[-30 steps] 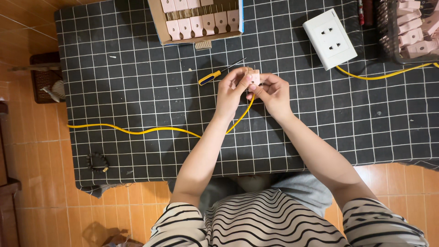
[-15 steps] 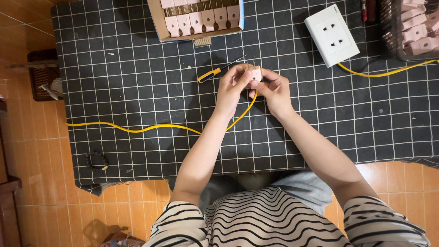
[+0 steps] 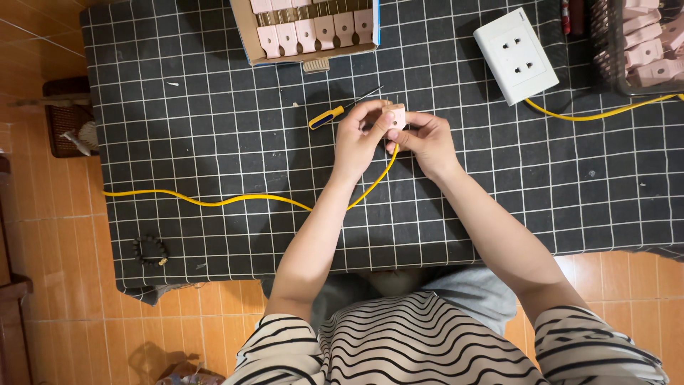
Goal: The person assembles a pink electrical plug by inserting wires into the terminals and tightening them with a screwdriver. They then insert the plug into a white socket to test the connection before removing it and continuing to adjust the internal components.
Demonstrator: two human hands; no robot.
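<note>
Both hands meet over the middle of a black cloth with a white grid. My left hand and my right hand pinch a small pink plug between their fingertips. A yellow cable runs from the plug down between my wrists and off to the left across the cloth. A screwdriver with a yellow handle lies just left of my left hand, its dark shaft pointing toward the plug.
A cardboard box of pink plugs stands at the top centre. A white socket block with a yellow lead lies at the top right, beside a dark basket of pink plugs. A bead bracelet lies near the cloth's lower left edge.
The hands stay together on the pink plug with only slight finger shifts. The camera view has drifted a little.
</note>
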